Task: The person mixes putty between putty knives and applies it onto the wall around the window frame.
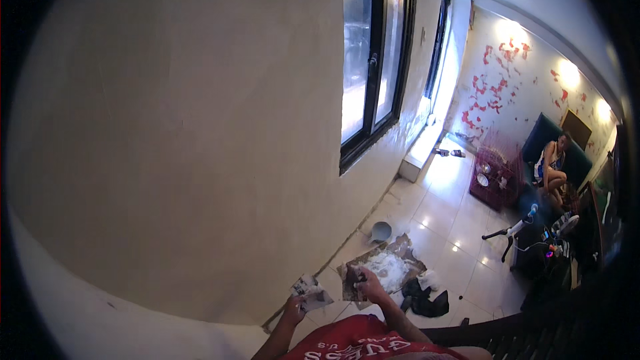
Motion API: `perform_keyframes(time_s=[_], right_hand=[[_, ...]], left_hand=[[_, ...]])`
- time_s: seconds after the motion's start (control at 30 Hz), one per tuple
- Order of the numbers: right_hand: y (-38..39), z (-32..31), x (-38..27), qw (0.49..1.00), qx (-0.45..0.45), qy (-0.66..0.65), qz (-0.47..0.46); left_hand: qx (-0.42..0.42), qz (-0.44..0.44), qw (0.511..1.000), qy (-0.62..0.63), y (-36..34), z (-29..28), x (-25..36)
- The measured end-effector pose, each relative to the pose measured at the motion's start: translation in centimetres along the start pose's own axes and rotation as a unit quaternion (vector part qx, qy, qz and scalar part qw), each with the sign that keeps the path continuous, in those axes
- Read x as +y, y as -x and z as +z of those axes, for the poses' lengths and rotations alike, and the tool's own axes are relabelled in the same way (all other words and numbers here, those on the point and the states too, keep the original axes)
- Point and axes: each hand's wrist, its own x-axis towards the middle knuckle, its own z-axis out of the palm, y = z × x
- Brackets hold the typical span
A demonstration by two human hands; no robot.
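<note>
My left hand (293, 308) is closed on the edge of a flat, pale grey plate (317, 297) smeared with white paste, close to the foot of the wall. My right hand (365, 283) grips a dark, rectangular flat tool (350, 290) that looks like a plastering trowel; its handle is hidden under my fingers. The two tools are apart, side by side. Just beyond my right hand, a white powdery heap (390, 268) lies on a brown sheet (415, 263) on the floor. A grey bucket (381, 231) stands behind the sheet, near the wall.
A plain beige wall (180, 147) with a black-framed window (373, 60) rises on the left. Black cloth or plastic (425, 300) lies right of the sheet. Farther off are a tripod (513, 230), a dark red wire cage (493, 177) and a seated person (550, 163).
</note>
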Motion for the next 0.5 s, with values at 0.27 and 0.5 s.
perform_keyframes(time_s=[0.27, 0.5], right_hand=[[-1.1, -3.1, 2.1, 0.996, 0.065, -0.065, -0.005], [-5.0, 2.4, -24.5, 0.902, -0.346, 0.173, -0.192]], left_hand=[[0.003, -0.131, 0.868, 0.478, -1.3, 6.2, 12.9], [0.005, -0.040, 0.998, -0.038, 1.0, 2.3, -0.1]])
